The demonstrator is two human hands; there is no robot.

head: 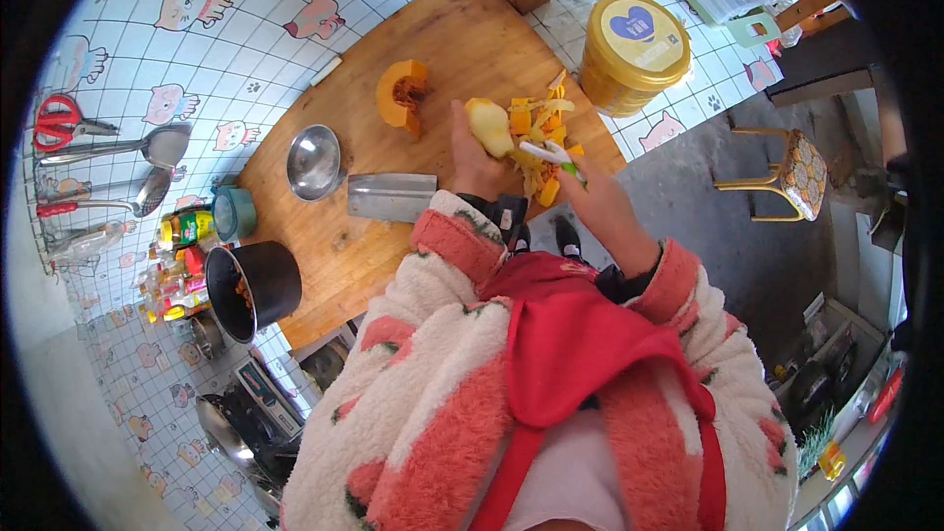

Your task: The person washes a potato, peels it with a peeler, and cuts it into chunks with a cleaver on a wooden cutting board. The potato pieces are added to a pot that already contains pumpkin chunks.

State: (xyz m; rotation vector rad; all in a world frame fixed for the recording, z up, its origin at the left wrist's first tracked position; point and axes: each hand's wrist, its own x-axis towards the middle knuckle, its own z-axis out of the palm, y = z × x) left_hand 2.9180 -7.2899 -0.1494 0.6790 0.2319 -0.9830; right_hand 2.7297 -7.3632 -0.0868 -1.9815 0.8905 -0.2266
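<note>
In my left hand (469, 151) is a peeled, pale yellow potato (490, 127), held above the wooden board (457, 29). My right hand (606, 200) grips a white and green peeler (544, 152), its head close to the potato's lower right side. Under and beside both hands lie chunks of orange pumpkin (548, 192), with strips of pale peel (552, 109) strewn over them. A curved cut piece of pumpkin (391, 97) with its seedy core showing rests farther left. The cleaver (392, 196) lies flat near my left wrist, beside a shiny metal bowl (313, 162).
A dark pot (273, 287) with food inside stands at the board's left end, near a teal container (234, 212) and several seasoning jars (184, 228). A gold lidded tub (636, 51) stands beyond the board's right edge. A patterned stool (802, 175) is on the floor to the right.
</note>
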